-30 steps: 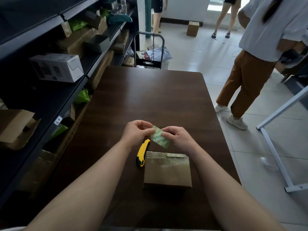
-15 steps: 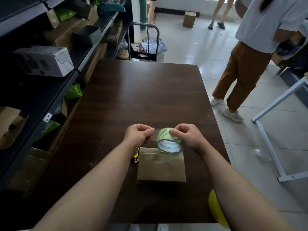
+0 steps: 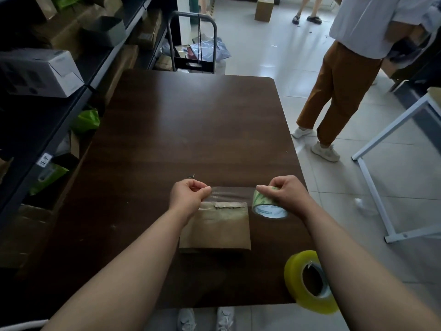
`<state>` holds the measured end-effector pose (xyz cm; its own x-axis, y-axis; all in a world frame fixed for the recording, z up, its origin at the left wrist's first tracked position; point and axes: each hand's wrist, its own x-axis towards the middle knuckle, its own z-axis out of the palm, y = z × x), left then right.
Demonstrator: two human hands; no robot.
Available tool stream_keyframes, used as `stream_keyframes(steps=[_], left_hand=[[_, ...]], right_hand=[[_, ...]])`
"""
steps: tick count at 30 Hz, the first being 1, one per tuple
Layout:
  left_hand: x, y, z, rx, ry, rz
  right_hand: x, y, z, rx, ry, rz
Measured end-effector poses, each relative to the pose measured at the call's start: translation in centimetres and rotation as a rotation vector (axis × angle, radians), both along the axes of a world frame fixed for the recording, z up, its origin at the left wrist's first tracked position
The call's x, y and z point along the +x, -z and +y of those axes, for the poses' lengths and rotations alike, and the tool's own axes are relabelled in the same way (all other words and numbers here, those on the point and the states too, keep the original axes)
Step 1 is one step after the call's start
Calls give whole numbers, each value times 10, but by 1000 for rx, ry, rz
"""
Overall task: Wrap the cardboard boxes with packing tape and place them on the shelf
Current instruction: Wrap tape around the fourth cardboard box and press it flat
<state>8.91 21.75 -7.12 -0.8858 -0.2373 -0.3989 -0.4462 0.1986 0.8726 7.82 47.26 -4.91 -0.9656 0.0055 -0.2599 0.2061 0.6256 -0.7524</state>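
A flat brown cardboard box (image 3: 214, 229) lies on the dark wooden table (image 3: 191, 130) near its front edge. My left hand (image 3: 188, 195) pinches the free end of a clear tape strip (image 3: 230, 192) above the box's far left corner. My right hand (image 3: 284, 193) grips a green-printed tape roll (image 3: 265, 205) just right of the box. The strip is stretched taut between both hands over the box's far edge. The black shelf (image 3: 47, 120) runs along the left.
A larger yellow tape roll (image 3: 310, 281) stands at the table's front right corner. A white box (image 3: 40, 72) and several cartons sit on the shelf. A person in brown trousers (image 3: 334, 96) stands right of the table. A cart (image 3: 193, 41) is beyond the table's far end.
My hands have moved apart, the right one pulling the roll to the right, so a long strip of tape now spans the box's far edge. The view has tilted down.
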Motion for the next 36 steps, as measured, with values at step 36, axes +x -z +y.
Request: stream_keyframes(steps=[36], left_hand=[[10,40,8,-699,213,2]], right_hand=[[-4,61,-12,416,-160,-113]])
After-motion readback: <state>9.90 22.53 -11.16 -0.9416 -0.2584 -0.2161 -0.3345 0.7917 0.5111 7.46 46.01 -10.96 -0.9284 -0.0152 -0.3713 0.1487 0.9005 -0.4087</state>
